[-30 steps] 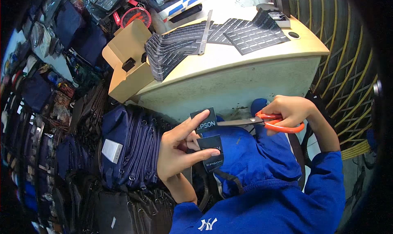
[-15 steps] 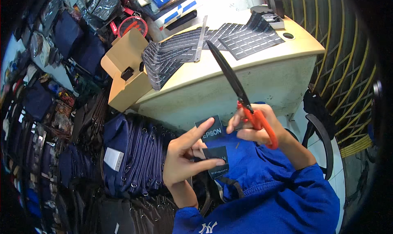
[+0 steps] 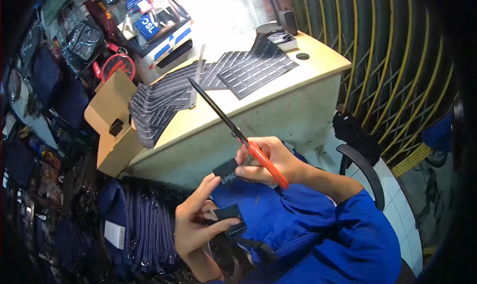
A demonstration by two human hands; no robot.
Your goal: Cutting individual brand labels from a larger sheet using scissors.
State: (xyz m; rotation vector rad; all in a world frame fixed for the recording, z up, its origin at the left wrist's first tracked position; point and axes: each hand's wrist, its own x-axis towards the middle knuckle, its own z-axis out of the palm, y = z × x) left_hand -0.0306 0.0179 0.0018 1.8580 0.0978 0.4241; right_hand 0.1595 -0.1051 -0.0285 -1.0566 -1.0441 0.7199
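My left hand (image 3: 191, 229) pinches a few small black labels (image 3: 228, 213) under its thumb. Another black label (image 3: 226, 173) with pale lettering spans the gap between both hands: my left index fingertip is at its left corner, and my right thumb and fingers are at its right edge. My right hand (image 3: 273, 160) also keeps hold of a pair of scissors (image 3: 268, 164) with orange-red handles. Their long dark blades look closed and point up and left, over the front of the desk. Part of the lower labels is hidden behind my left thumb.
On the pale desk (image 3: 318, 60) lie dark printed label sheets (image 3: 256, 70) and a metal ruler (image 3: 199, 70). An open cardboard box (image 3: 119, 147) stands at its left end. Navy bags (image 3: 144, 224) are stacked at the lower left, bearing a small white box (image 3: 115, 234). A black chair armrest (image 3: 365, 167) is at right.
My right hand has come to the upper label and now grips its edge, with the scissors tilted further left. The view has shifted, so the desk appears lower and further left.
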